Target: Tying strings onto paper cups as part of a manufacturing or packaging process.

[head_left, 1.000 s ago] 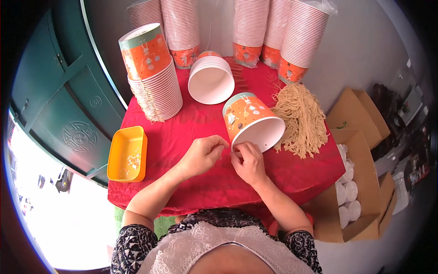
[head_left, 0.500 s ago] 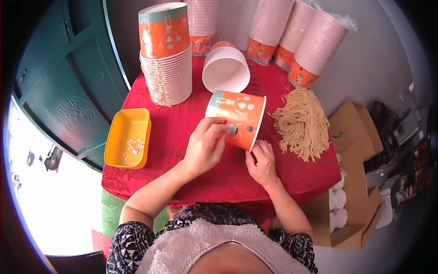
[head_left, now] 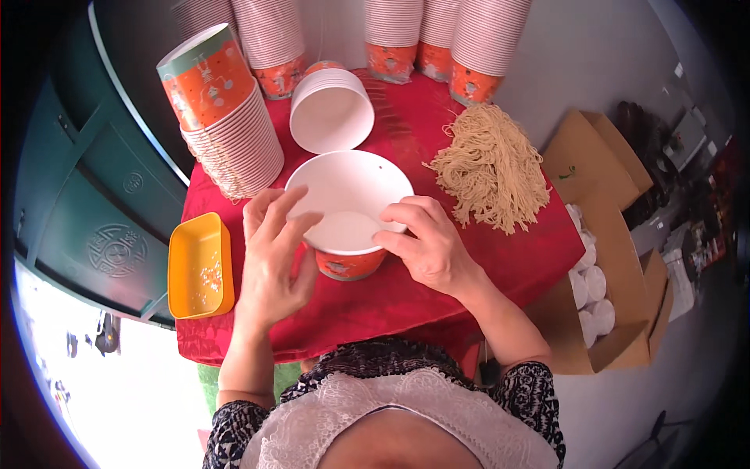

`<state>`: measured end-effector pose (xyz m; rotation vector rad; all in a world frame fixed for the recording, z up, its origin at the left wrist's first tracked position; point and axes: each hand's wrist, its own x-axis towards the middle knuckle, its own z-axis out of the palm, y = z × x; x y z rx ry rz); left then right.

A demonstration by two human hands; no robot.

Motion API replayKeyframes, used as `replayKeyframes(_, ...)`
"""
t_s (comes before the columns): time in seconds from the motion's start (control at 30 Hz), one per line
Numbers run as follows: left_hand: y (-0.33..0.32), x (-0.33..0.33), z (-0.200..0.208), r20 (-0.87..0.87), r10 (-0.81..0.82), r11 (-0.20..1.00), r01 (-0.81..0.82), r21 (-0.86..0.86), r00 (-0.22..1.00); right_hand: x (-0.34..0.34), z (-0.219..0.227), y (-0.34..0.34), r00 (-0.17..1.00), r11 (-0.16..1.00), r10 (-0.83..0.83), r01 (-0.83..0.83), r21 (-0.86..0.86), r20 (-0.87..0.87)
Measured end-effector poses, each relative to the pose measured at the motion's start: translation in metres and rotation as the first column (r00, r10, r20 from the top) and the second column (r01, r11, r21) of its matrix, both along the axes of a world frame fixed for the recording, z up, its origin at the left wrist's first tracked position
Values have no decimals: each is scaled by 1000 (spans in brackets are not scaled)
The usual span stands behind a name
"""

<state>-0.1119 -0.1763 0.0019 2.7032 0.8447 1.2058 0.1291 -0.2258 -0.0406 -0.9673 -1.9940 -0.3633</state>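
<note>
A paper bucket (head_left: 351,187) stands mouth-up and slightly tilted toward me, white inside and printed orange outside. A small dark spot shows in its wall near the far right rim. My right hand (head_left: 433,244) pinches the bucket's right rim between thumb and fingers. At the left rim, my left hand (head_left: 273,250) is spread, its fingertips close to the edge; whether they touch it I cannot tell. Just behind lies a nested group of white-lined buckets (head_left: 332,117) on its side, mouths toward me.
A yellow tray (head_left: 178,266) with small white bits sits at left. Behind it leans a tall bucket stack (head_left: 242,148) with strings draped over it. Beige strings (head_left: 492,168) lie heaped at right. Wrapped bucket stacks (head_left: 476,47) line the back. An open carton (head_left: 617,273) stands beside the red-covered table (head_left: 484,273).
The bucket went from lying sideways to standing mouth-up. My left hand let go of its side and opened; my right hand moved up to the rim. The whole view shifted.
</note>
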Motion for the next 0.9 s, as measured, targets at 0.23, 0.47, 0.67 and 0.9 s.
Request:
replayKeyframes(0.23, -15, -11, -4, -137, 18, 1000, -19, -4, 990, 21, -9, -15, 975, 987, -157, 160, 3, -156)
replayKeyframes(0.47, -29, 6, -19, -88, 35, 999, -35, 1, 996, 117, -58, -40, 757, 812, -578, 495, -308, -306)
replayKeyframes(0.67, -34, 20, -22, 115, 21, 997, -29, 69, 993, 140, -71, -53, 776, 759, -605, 492, -428, -181)
replayKeyframes(0.9, -48, -5, -52, 411, -168, 982, 116, 149, 896, 163, -65, -45, 639, 688, -723, 638, -346, -262)
